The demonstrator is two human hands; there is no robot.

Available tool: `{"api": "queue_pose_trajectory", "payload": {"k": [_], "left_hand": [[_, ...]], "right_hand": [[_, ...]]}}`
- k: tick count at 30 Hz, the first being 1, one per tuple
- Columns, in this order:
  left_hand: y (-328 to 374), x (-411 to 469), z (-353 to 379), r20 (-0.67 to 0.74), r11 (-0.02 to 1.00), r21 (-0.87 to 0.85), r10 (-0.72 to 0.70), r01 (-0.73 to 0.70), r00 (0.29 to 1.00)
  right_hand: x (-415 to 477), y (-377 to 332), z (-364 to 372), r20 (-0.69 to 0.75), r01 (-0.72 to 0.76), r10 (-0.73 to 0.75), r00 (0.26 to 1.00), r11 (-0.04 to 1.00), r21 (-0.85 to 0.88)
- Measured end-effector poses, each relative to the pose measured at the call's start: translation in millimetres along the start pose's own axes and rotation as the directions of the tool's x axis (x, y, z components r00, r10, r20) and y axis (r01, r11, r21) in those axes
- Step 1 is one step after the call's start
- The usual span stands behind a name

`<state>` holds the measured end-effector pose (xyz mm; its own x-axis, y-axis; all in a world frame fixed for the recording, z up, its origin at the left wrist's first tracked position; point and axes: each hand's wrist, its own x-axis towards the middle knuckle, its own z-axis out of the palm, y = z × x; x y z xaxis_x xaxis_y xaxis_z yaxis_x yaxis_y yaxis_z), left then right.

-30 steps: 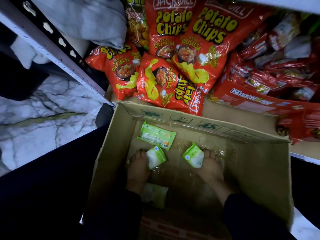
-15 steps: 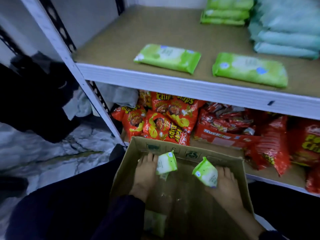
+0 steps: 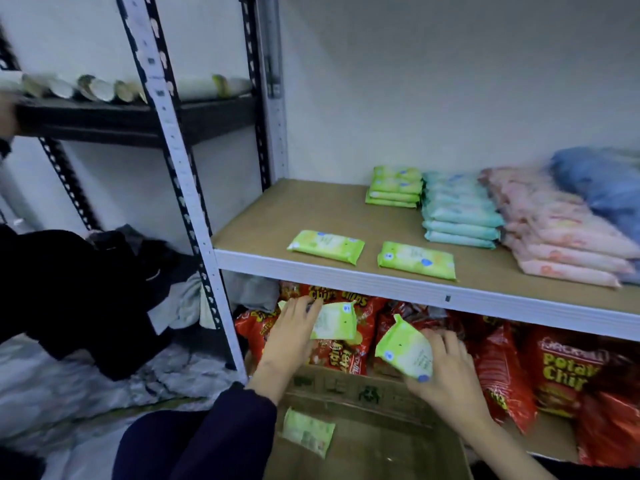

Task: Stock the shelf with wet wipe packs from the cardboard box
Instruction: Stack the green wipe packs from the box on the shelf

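Observation:
My left hand (image 3: pixel 294 327) grips a green wet wipe pack (image 3: pixel 334 322) just above the far rim of the cardboard box (image 3: pixel 363 393). My right hand (image 3: pixel 441 368) holds a second green pack (image 3: pixel 405 348), tilted. Both packs hang below the front edge of the wooden shelf (image 3: pixel 311 213). Two green packs (image 3: pixel 325 245) (image 3: pixel 415 259) lie flat near that edge. A small stack of green packs (image 3: pixel 394 185) stands at the back. One more green pack (image 3: pixel 306 431) lies inside the box.
Teal packs (image 3: pixel 460 216), pink packs (image 3: pixel 561 233) and blue packs (image 3: pixel 602 188) are stacked on the shelf's right side. Red potato chip bags (image 3: pixel 554 372) fill the lower shelf. A white upright post (image 3: pixel 180 168) stands left; dark clothing (image 3: pixel 86 289) lies beyond it.
Both hands rose out of the box, each with a green pack, up to just under the shelf edge. The view tilted up from the box to the shelf.

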<state>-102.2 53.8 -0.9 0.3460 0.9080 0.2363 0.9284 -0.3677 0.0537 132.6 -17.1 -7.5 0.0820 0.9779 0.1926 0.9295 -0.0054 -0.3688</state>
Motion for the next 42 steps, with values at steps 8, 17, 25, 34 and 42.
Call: {"api": "queue_pose_trajectory", "payload": {"k": [8,17,25,34,42], "left_hand": [[-34,46,-66,-0.241,0.991,-0.058,0.106,-0.124,0.965],[-37,112,-129,0.071,0.989,-0.117,0.104,-0.095,0.992],[-34,157,-123,0.354,0.995,-0.094,0.063,-0.032,0.933],[-33,179,-121,0.53,0.993,-0.121,0.053,0.014,0.846],[-31,192,-121,0.658,0.996,-0.091,0.046,0.02,0.751]], "right_hand": [[55,-12,-69,-0.183,0.17,-0.17,0.968,0.985,-0.018],[137,-26,-125,0.12,0.176,-0.161,0.98,0.976,-0.127],[180,-24,-132,0.419,0.143,-0.088,0.904,0.984,-0.102],[194,-14,-125,0.498,0.1,-0.076,0.864,0.995,-0.022],[199,-12,-123,0.541,0.097,-0.105,0.834,0.994,0.043]]}}
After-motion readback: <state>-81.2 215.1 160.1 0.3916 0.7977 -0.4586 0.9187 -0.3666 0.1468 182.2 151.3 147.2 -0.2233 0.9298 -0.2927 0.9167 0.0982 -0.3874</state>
